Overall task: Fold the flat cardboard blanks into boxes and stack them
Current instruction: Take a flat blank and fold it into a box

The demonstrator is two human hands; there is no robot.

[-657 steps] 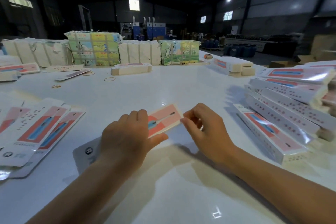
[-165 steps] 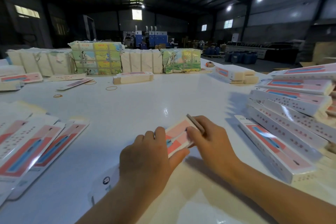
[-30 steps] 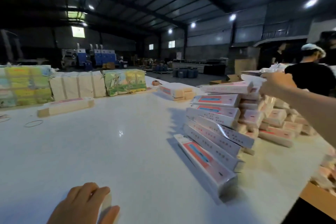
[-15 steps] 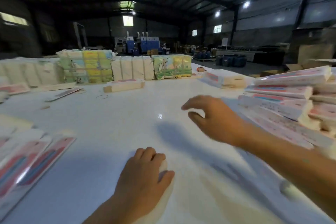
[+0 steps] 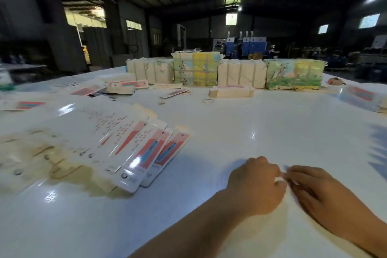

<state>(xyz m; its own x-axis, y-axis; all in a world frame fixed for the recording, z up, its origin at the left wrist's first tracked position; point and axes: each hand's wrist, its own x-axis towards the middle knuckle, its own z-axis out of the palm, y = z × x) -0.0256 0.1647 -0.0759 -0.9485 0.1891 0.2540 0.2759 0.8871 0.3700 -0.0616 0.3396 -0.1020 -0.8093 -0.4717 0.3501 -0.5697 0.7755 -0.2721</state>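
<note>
Hands meet low over the white counter point(image 5: 261, 123) near its front edge. The left hand point(image 5: 256, 186) lies knuckles up with its fingers curled under, its forearm running in from the bottom edge. The right hand point(image 5: 320, 190) lies just beside it, fingers stretched toward the left hand's fingertips. Something small and pale sits between the two, too blurred to name, so I cannot tell whether either hand grasps it. Flat blanks point(image 5: 146, 153) lie fanned out in an overlapping row toward the counter's left side, well apart from both hands. Wrapped bundles point(image 5: 240, 73) stand along the far edge.
</note>
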